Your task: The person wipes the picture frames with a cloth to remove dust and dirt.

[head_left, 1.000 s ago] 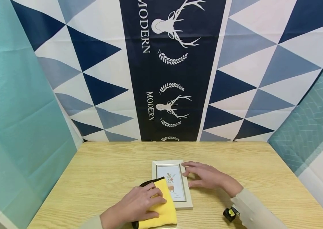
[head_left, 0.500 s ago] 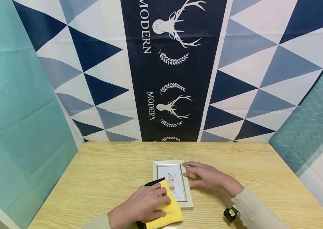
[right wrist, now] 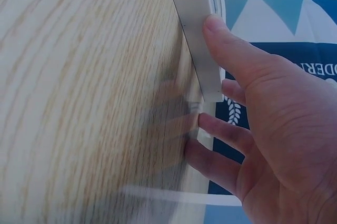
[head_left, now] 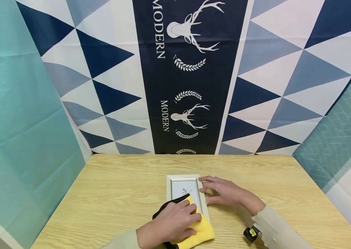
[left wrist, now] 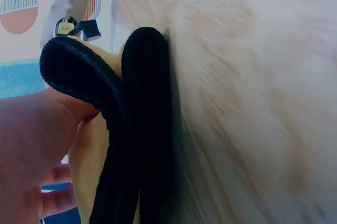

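Note:
On the wooden table lies a pale picture frame point(head_left: 168, 188) with a plant print behind its pane. My left hand point(head_left: 176, 221) grips a folded yellow cloth point(head_left: 203, 231) with black edging, which covers the frame's lower half. The left wrist view shows the cloth's thick black edging point(left wrist: 126, 129) in two folds, with the thumb on the yellow side. At the frame's right side rests my right hand point(head_left: 225, 192), fingers spread. In the right wrist view its thumb touches the frame's side wall point(right wrist: 197, 40), and the other fingers are near the corner.
A small black-and-yellow device point(head_left: 251, 233) hangs at the right sleeve. Behind the wooden table point(head_left: 116, 183) rises a patterned curtain point(head_left: 191, 79) with triangles and deer heads. Teal sheets point(head_left: 32, 114) enclose the sides.
My left hand has slid to the right with the yellow cloth, so the cloth now covers more of the frame and its print. The right hand has stayed at the frame's edge.

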`<state>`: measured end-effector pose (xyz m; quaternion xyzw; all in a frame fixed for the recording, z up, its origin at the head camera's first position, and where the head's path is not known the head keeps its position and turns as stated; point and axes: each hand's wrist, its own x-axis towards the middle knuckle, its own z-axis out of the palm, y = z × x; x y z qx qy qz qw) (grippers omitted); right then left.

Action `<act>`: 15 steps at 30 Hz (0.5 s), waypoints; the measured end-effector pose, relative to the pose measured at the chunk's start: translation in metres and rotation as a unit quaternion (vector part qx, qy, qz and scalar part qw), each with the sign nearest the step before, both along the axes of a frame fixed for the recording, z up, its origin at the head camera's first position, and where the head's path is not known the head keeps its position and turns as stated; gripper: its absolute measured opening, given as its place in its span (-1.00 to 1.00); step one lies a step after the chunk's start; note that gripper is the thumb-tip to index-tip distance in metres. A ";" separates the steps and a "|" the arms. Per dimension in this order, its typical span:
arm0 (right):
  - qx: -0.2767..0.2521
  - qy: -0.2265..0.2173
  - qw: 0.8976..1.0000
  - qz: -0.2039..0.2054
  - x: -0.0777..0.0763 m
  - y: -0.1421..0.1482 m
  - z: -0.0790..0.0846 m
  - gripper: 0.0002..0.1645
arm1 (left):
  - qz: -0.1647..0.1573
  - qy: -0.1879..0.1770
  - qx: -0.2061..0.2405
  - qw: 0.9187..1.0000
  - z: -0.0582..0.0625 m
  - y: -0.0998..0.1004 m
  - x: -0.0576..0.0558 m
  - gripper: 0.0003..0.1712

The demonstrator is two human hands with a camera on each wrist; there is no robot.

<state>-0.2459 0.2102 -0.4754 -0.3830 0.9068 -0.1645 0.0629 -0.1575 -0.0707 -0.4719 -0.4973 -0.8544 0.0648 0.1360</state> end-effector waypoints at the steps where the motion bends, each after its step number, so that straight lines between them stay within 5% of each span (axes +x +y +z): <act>1: 0.000 0.001 1.000 0.000 0.000 0.000 0.000 -0.56 | -0.002 0.001 0.002 1.000 0.000 0.003 0.000 -0.62; 15: -0.002 0.002 1.000 -0.001 -0.001 0.002 -0.003 -0.61 | 0.008 0.006 0.017 1.000 -0.003 0.006 0.001 -0.63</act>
